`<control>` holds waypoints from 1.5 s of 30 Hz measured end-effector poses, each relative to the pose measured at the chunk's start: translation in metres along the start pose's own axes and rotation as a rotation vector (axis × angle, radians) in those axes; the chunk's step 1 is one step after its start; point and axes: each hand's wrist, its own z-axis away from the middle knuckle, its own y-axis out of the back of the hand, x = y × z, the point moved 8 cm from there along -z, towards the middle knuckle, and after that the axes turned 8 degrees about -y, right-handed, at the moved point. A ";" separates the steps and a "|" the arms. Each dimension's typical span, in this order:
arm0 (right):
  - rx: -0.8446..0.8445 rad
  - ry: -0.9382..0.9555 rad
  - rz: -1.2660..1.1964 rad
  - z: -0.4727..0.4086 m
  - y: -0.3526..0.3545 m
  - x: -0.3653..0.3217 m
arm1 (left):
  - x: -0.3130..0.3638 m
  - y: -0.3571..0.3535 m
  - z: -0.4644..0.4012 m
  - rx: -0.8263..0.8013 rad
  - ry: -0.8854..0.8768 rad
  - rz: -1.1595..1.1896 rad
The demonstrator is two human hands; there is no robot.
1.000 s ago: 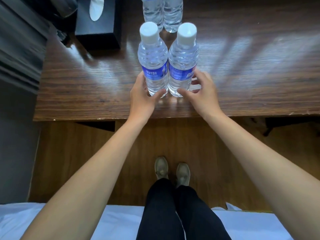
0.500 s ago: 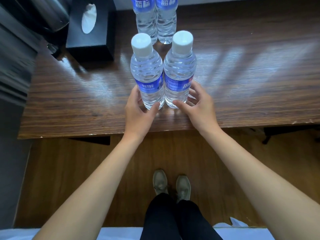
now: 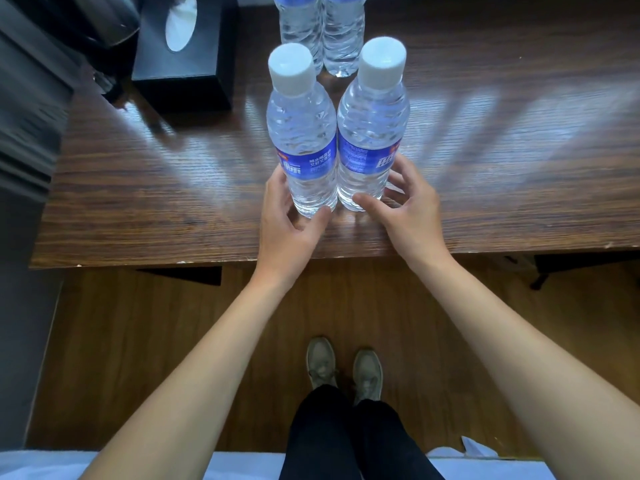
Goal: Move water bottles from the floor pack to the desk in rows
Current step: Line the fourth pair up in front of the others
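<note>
Bottles stand upright, touching, near the counter (image 3: 156, 202) edge at 6 o'clock. Left hand (image 3: 289, 216) grips the left water bottle (image 3: 304, 140); right hand (image 3: 405, 206) grips the right water bottle (image 3: 370, 133).

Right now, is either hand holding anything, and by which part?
The left hand cups the lower body of the left front bottle; the right hand cups the right front bottle near its base. Both bottles stand on the desk.
</note>
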 end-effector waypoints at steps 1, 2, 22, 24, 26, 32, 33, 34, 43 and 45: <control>0.004 0.001 0.000 0.000 0.000 0.001 | -0.002 0.001 0.001 0.011 0.007 0.011; 0.006 0.003 0.000 0.000 0.000 0.001 | -0.004 0.003 0.002 0.031 0.016 0.017; 0.110 0.021 0.060 0.003 0.003 0.000 | 0.007 0.006 0.005 0.247 0.025 -0.143; 0.132 0.026 0.065 0.004 0.004 -0.001 | 0.005 0.006 0.006 0.224 0.015 -0.125; 0.157 0.034 0.066 0.006 0.004 -0.002 | 0.004 0.006 0.006 0.223 0.015 -0.136; 0.229 0.037 0.072 0.011 0.002 -0.001 | 0.009 0.005 0.008 0.266 0.028 -0.125; 0.240 0.038 0.082 0.012 0.002 -0.001 | 0.009 0.005 0.008 0.271 0.029 -0.115; 0.248 0.039 0.092 0.013 0.002 -0.001 | 0.009 0.005 0.008 0.277 0.031 -0.106; 0.300 0.078 0.225 0.013 0.000 -0.004 | 0.006 0.003 0.006 0.284 0.024 -0.082; 0.320 0.080 0.256 0.010 0.000 -0.004 | 0.007 0.003 0.002 0.274 0.022 -0.100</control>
